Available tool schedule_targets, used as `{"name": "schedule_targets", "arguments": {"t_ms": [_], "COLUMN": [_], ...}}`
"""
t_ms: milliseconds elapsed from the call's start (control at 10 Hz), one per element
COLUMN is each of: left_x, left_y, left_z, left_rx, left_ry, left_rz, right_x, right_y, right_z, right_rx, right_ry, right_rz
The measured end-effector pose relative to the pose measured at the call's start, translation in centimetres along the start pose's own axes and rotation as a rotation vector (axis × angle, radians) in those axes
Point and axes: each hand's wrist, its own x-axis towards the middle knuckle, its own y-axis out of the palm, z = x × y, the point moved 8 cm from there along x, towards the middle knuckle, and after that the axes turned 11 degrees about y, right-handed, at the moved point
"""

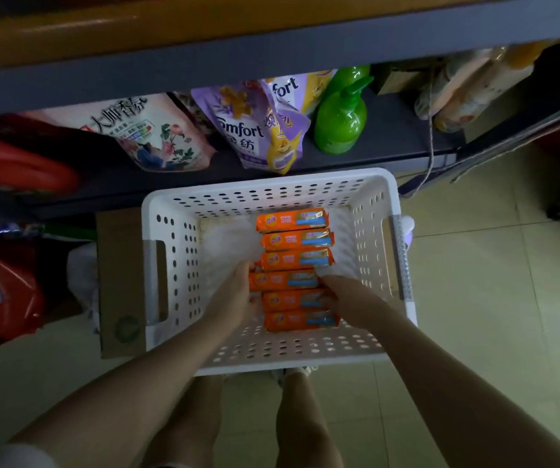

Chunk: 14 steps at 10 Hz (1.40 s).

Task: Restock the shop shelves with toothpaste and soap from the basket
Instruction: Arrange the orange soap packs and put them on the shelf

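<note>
Both of our hands are down inside the white perforated basket (271, 194), which sits on the tiled floor (491, 298) in front of the lower shelf (390, 136) at 12 o'clock. Six orange soap bars (293, 270) lie in a single column along the basket's floor, each with its long axis running from 9 to 3 o'clock, the column itself stretching from 12 to 6 o'clock. Our left hand (238, 288) closes on the 9 o'clock ends of the nearer bars, fingers curled against the wrappers; our right hand (339, 295) does the same at the 3 o'clock ends, so the nearer bars sit squeezed between the two (how many are actually caught in the grip we cannot tell). The bars farthest from us, toward 12 o'clock, lie untouched. Both hands are equally near, one at each end of the bars, and we judge the coming lift depends on that end-to-end clamp staying level, since a stack pressed from its short ends could buckle in the middle. On the shelf beyond stand a green pump bottle (341, 119), purple softener pouches (255, 130) and a pink floral pouch (157, 136). No toothpaste is visible in the basket.
</note>
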Motion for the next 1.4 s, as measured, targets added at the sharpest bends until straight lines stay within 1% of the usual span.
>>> {"name": "schedule_targets", "arguments": {"t_ms": [100,200,300,400,500,600,700,800,900,1000,1100,1200,1300,1400], "left_x": [0.6,1.0,0.9,0.1,-1.0,-2.1,-3.2,-3.8,-4.1,-4.1,-4.1,-3.9,-3.8,-3.9], "left_y": [-0.2,-0.6,-1.0,-2.6,-4.7,-6.5,-8.0,-8.0,-7.4,-7.1,-6.0,-5.0,-4.8,-4.8], "left_z": [1.1,1.5,0.7,0.1,-0.8,-1.9,-2.5,-2.8,-2.4,-1.3,-0.3,-0.2,0.5,0.9], "left_rx": [0.094,0.121,0.119,0.175,0.141,0.071,0.064,0.128,0.185,0.199,0.294,0.363,0.393,0.432], "left_ry": [-0.049,-0.057,0.048,0.068,0.075,0.11,0.124,0.125,0.104,0.093,0.122,0.152,0.132,0.09], "left_rz": [-0.004,-0.022,-0.012,-0.034,-0.08,-0.109,-0.17,-0.147,-0.108,-0.078,-0.008,0.014,0.031,0.076], "right_x": [0.5,1.2,1.5,1.2,0.8,0.7,0.0,0.5,1.1,1.1,0.7,0.1,-0.5,-1.9], "right_y": [-0.5,0.3,0.0,-0.5,-0.5,-0.6,-1.5,-0.5,1.6,1.8,1.4,0.7,0.0,-0.8], "right_z": [0.4,-0.5,-2.6,-2.1,-1.2,-0.9,0.2,0.5,-0.5,-0.5,0.4,2.3,2.9,3.4], "right_rx": [-0.284,0.133,0.316,-0.107,-0.29,-0.098,0.018,-0.106,-0.195,-0.242,-0.266,-0.305,-0.339,-0.192], "right_ry": [-0.072,-0.004,0.196,0.305,0.302,0.333,0.291,0.232,0.285,0.262,0.217,0.076,0.007,-0.043], "right_rz": [-0.08,-0.041,-0.184,-0.235,-0.271,-0.234,-0.195,-0.116,-0.04,-0.132,-0.263,-0.36,-0.391,-0.405]}}
